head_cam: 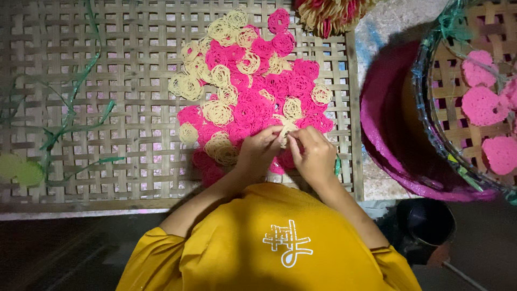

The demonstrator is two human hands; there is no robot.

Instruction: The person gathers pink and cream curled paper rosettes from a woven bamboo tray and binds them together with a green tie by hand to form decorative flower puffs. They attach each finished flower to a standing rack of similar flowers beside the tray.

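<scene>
Together, left hand (259, 150) and right hand (315, 153) pinch one pale noodle disc (284, 131) at the near edge of the woven mat (107, 108); its brittle coils could snap under pressure.

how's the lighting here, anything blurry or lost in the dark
Head view: light falls on the woven tray and the pink and cream noodle coils, colours vivid; left hand and right hand slightly soft; the bottom edge sinks into near-black shadow, hiding detail around the dark pot; the round basket looks dimmer.
</scene>
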